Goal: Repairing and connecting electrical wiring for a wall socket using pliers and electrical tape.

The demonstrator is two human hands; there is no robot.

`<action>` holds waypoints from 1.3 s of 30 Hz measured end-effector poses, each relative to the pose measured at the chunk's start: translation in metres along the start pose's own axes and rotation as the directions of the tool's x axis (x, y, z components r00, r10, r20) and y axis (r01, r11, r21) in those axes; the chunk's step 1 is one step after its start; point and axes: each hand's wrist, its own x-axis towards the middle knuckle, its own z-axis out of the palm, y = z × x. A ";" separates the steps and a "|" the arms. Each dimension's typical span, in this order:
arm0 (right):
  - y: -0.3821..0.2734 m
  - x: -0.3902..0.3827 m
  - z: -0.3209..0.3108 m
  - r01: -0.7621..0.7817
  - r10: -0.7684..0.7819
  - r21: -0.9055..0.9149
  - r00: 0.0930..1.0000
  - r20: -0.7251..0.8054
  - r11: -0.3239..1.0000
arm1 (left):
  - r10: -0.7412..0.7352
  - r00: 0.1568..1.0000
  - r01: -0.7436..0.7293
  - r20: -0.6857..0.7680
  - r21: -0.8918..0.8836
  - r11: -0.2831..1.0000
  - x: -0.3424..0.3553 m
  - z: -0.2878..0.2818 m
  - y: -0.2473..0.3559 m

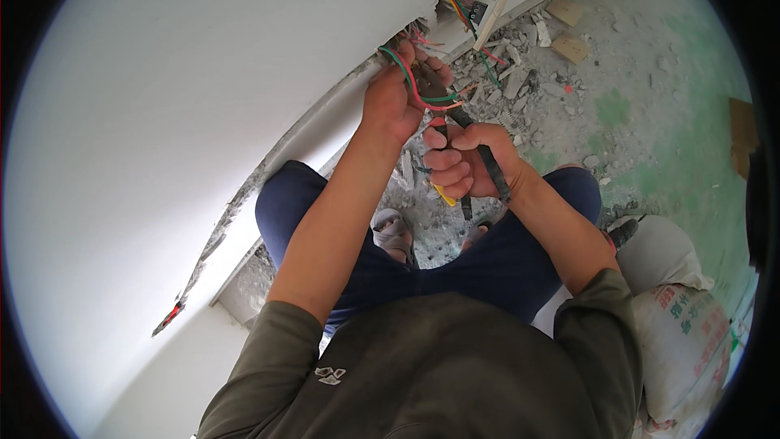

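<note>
At the broken edge of the white wall, my left hand (396, 97) is closed around electrical wires near the hole they come out of. A red wire (413, 85) and a green wire (396, 54) arc over its fingers, their loose ends pointing right toward bare copper tips. My right hand (481, 161) grips pliers with long dark handles (492, 172). The plier jaws (433, 85) lie up against my left fingers and the wires; exactly what they bite is hidden. Something yellow (444, 195) sticks out below my right fingers, too covered to name.
A white socket plate (490, 23) hangs by coloured wires from another wall hole. Broken rubble (513, 73) and brown cardboard pieces (571, 48) litter the dusty floor. White sacks (682, 333) stand at my right. A red-and-black object (168, 319) sits along the wall edge at left.
</note>
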 end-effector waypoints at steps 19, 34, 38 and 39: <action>-0.013 -0.016 -0.001 -0.460 -0.742 -0.885 0.619 -0.259 -0.075 | 0.061 0.998 -0.058 -0.034 0.083 0.995 -0.008 0.012 0.002; -0.009 -0.013 0.019 -0.509 -0.758 -0.854 0.597 -0.262 -0.106 | 0.035 0.999 -0.035 -0.001 0.087 0.996 -0.009 0.009 0.003; -0.011 -0.019 0.016 -0.258 -0.575 -0.928 0.730 -0.370 0.270 | 0.030 0.999 -0.029 -0.018 0.080 0.996 -0.010 0.011 0.003; -0.011 -0.019 0.021 -0.218 -0.504 -0.883 0.753 -0.423 0.415 | 0.036 0.999 -0.033 -0.031 0.078 0.996 -0.011 0.011 0.003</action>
